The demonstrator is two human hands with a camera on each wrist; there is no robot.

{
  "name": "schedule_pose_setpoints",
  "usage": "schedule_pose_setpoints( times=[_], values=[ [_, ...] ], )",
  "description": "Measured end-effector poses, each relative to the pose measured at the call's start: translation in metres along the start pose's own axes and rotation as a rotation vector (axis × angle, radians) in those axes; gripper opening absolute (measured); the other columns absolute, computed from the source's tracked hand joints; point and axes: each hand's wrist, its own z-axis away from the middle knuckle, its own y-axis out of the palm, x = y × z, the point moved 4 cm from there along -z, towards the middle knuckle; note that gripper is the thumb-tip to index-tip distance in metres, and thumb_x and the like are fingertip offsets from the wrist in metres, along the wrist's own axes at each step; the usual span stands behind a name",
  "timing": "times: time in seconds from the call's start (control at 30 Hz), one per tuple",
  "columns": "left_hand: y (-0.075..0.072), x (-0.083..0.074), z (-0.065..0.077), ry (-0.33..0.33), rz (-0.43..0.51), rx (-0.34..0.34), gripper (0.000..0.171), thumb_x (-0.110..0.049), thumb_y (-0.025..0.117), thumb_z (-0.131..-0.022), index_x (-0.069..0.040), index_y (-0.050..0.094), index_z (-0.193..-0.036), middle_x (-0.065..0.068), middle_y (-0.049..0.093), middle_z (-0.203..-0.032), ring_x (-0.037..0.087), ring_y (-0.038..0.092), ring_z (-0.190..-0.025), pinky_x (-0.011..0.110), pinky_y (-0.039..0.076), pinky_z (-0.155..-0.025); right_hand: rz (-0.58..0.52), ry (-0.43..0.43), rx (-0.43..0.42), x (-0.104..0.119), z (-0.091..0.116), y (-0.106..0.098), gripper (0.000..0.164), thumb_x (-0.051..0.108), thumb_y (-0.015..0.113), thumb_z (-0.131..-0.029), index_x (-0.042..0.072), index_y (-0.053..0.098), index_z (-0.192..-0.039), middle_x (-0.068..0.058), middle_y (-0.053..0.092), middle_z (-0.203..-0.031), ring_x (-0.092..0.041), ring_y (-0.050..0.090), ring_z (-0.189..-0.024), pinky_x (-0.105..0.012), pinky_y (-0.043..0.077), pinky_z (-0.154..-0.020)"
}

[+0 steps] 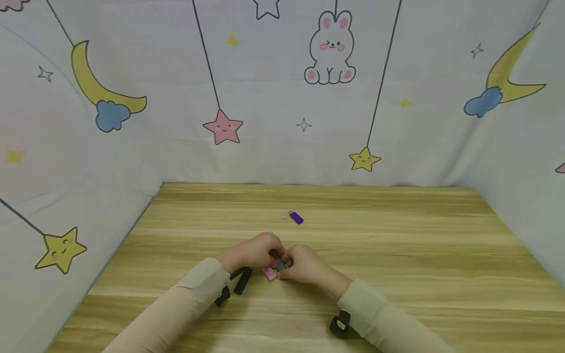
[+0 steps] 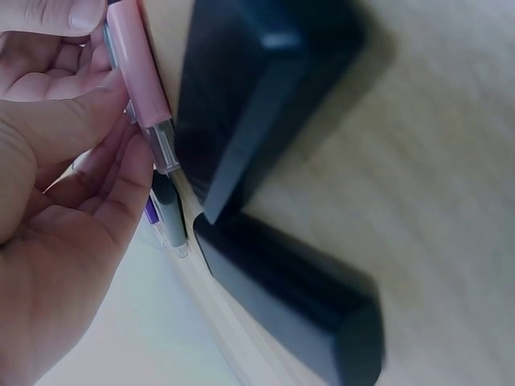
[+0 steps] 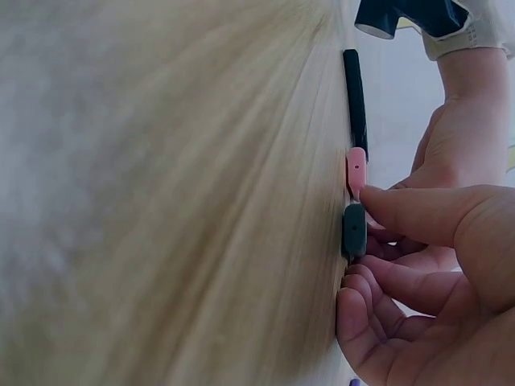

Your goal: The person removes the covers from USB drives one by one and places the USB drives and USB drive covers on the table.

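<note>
Tabletop [image 1: 419, 235], wood-grained, smooth; far hanging [image 1: 273, 98], matt creased cloth; pink stick [image 2: 138, 60], smooth plastic with shiny end [image 2: 165, 149]; dark grey stick [image 3: 354, 231], smooth plastic; black bar [image 1: 243, 281] at left, smooth plastic; sleeves [image 1: 163, 309], matt cloth

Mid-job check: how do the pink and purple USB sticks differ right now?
The pink USB stick lies close by the left hand and right hand; the purple USB stick lies apart, beyond them.
In the head view, the purple stick's pale end shows, while the pink stick's far end is hidden.
Both are small, slim and on the table.
</note>
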Motion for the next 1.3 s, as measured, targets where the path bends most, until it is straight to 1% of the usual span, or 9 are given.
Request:
schedule_pose_setpoints(
  times=[0.2,0.37,0.47,0.63,0.73,0.8,0.97,1.13,1.3],
  values=[
    [0.002,0.000,0.000,-0.020,-0.035,0.001,0.024,0.013,0.069,-0.075,0.002,0.072,-0.096,0.003,0.065,-0.088,0.012,0.057,-0.082,0.023,0.050,-0.072,0.013,0.022,-0.015,0.003,0.000,0.000,0.020,0.015,0.081,-0.075,0.003,0.065,-0.073,0.006,0.047,-0.058,-0.007,0.040,-0.053,-0.018,0.031,-0.049],
    [0.003,-0.002,0.000,-0.048,-0.033,0.004,0.022,0.011,0.070,-0.077,0.002,0.072,-0.097,0.002,0.064,-0.087,0.011,0.056,-0.079,0.025,0.051,-0.071,0.025,0.031,-0.029,0.002,-0.001,0.000,0.016,0.009,0.080,-0.073,-0.001,0.069,-0.080,0.001,0.057,-0.065,-0.009,0.048,-0.058,-0.019,0.039,-0.052],
    [0.003,-0.002,0.000,-0.057,-0.027,0.005,0.022,0.010,0.070,-0.077,0.002,0.072,-0.097,0.002,0.064,-0.087,0.010,0.056,-0.078,0.025,0.051,-0.070,0.026,0.030,-0.030,0.001,-0.001,0.000,0.017,0.005,0.079,-0.071,-0.003,0.069,-0.082,-0.001,0.060,-0.068,-0.010,0.050,-0.061,-0.020,0.041,-0.054],
    [0.000,-0.001,0.002,-0.062,0.002,-0.010,0.024,0.009,0.069,-0.076,0.002,0.071,-0.099,0.002,0.064,-0.089,0.011,0.057,-0.080,0.027,0.051,-0.071,0.004,0.015,-0.045,-0.001,-0.001,-0.002,0.014,0.003,0.077,-0.069,-0.001,0.068,-0.078,0.000,0.060,-0.068,-0.010,0.051,-0.061,-0.020,0.042,-0.054],
    [-0.005,-0.002,0.004,-0.042,0.014,-0.027,0.025,0.008,0.069,-0.076,0.002,0.071,-0.100,0.003,0.065,-0.090,0.011,0.056,-0.080,0.026,0.050,-0.071,-0.010,-0.006,-0.060,0.000,0.000,-0.005,0.011,0.002,0.074,-0.068,0.000,0.068,-0.077,0.001,0.060,-0.066,-0.009,0.050,-0.060,-0.020,0.042,-0.053],
    [-0.008,-0.004,0.006,-0.019,0.021,-0.034,0.024,0.008,0.069,-0.076,0.003,0.071,-0.100,0.005,0.066,-0.091,0.011,0.055,-0.080,0.024,0.049,-0.071,0.000,-0.027,-0.067,0.002,0.001,-0.008,0.012,0.001,0.073,-0.067,0.000,0.068,-0.078,0.001,0.060,-0.066,-0.009,0.050,-0.060,-0.020,0.042,-0.054],
    [-0.012,-0.009,0.010,0.006,0.067,-0.029,0.019,0.004,0.069,-0.081,0.003,0.070,-0.101,0.006,0.067,-0.092,0.008,0.056,-0.078,0.021,0.049,-0.069,0.018,-0.063,-0.054,0.008,0.004,-0.018,0.013,0.002,0.072,-0.069,-0.001,0.069,-0.082,0.001,0.060,-0.068,-0.009,0.051,-0.061,-0.020,0.042,-0.054],
    [-0.012,-0.013,0.012,-0.010,0.135,-0.024,0.014,0.000,0.069,-0.085,0.001,0.071,-0.099,0.003,0.069,-0.091,0.007,0.061,-0.077,0.021,0.051,-0.069,0.053,-0.108,-0.039,0.016,0.011,-0.028,0.015,0.002,0.072,-0.072,0.000,0.070,-0.086,-0.001,0.059,-0.070,-0.010,0.051,-0.063,-0.021,0.042,-0.055],
    [-0.011,-0.020,0.014,-0.035,0.183,-0.035,0.011,-0.005,0.071,-0.086,-0.002,0.072,-0.096,0.001,0.070,-0.088,0.007,0.061,-0.077,0.022,0.051,-0.069,0.104,-0.133,-0.041,0.022,0.021,-0.036,0.019,0.001,0.072,-0.072,-0.001,0.071,-0.091,-0.002,0.058,-0.075,-0.012,0.049,-0.067,-0.022,0.042,-0.057]
  ],
)
